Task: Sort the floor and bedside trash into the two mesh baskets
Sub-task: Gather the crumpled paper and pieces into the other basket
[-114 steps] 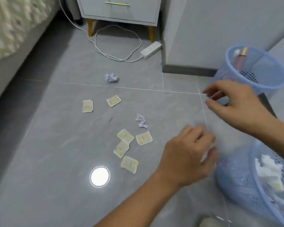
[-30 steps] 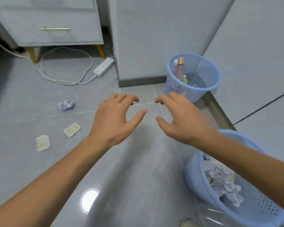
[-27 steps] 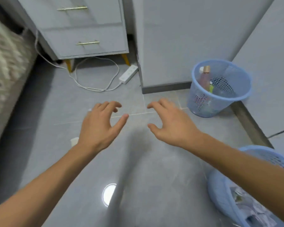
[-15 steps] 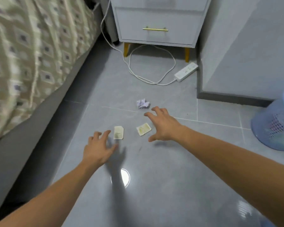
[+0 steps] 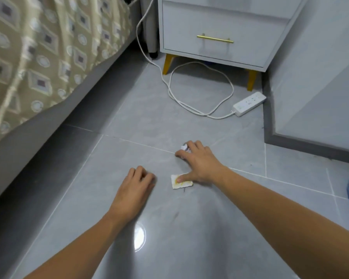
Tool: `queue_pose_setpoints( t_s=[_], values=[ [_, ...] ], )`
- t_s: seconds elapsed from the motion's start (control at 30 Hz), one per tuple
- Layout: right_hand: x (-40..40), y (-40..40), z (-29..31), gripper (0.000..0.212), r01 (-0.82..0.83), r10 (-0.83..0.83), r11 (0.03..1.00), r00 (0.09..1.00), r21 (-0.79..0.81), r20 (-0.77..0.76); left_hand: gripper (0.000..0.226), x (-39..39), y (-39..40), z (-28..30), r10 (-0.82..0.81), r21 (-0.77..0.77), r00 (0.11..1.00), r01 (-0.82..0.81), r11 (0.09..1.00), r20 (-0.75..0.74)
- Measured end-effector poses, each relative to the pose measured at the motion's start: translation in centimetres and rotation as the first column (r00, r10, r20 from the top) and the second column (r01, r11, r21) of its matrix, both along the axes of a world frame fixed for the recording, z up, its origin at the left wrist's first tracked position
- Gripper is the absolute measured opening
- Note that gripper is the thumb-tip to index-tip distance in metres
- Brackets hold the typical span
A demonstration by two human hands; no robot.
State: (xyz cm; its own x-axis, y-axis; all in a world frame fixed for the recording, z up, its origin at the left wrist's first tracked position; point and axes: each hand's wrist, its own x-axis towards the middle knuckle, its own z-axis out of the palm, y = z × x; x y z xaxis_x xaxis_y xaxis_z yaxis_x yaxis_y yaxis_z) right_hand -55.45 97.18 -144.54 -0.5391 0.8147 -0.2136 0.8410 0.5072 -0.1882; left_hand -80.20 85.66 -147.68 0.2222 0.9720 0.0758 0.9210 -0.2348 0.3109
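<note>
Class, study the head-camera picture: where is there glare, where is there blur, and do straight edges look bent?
Head view: a bright lamp reflection glares on the glossy floor tiles between the forearms; the patterned bedspread at left is motion-smeared; the nightstand edges lean, showing wide-angle distortion.
</note>
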Motion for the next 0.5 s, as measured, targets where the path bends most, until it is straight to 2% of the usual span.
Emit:
queue_pose_setpoints(
  t_s=[0.1, 0.17, 0.3, 0.4, 0.5],
  values=[
    [1.1, -3.3, -1.0, 0.042, -0.055, 0.072, 0.99, 0.989, 0.131, -0.132, 0.022, 0.6, -0.9, -0.3, 0.014, -0.043, 0.998, -0.017, 0.999, -0.058],
    [1.4, -5.3, -2.2, 0.025, -0.038, 0.074, 0.968, 0.987, 0.249, -0.14, 0.022, 0.8, -0.7, 0.1, -0.02, -0.071, 0.992, 0.012, 0.997, -0.121],
    [1.0, -7.1, -3.0, 0.029, 0.053, -0.028, 0.949, 0.996, 0.31, -0.082, 0.023, 1.9, 0.7, 1.1, -0.062, -0.2, 0.984, 0.028, 0.979, -0.166],
    [1.1, -7.2, -2.6, 0.025, 0.109, -0.09, 0.964, 0.992, 0.245, -0.086, 0.024, 3.5, 1.5, 1.3, -0.049, -0.178, 0.984, 0.018, 0.984, -0.171],
    [2.9, -7.3, -1.1, 0.016, 0.191, -0.166, 0.957, 0.978, 0.219, -0.127, 0.022, 6.5, 2.3, 2.9, -0.07, -0.125, 0.992, 0.057, 0.991, -0.104]
  ],
)
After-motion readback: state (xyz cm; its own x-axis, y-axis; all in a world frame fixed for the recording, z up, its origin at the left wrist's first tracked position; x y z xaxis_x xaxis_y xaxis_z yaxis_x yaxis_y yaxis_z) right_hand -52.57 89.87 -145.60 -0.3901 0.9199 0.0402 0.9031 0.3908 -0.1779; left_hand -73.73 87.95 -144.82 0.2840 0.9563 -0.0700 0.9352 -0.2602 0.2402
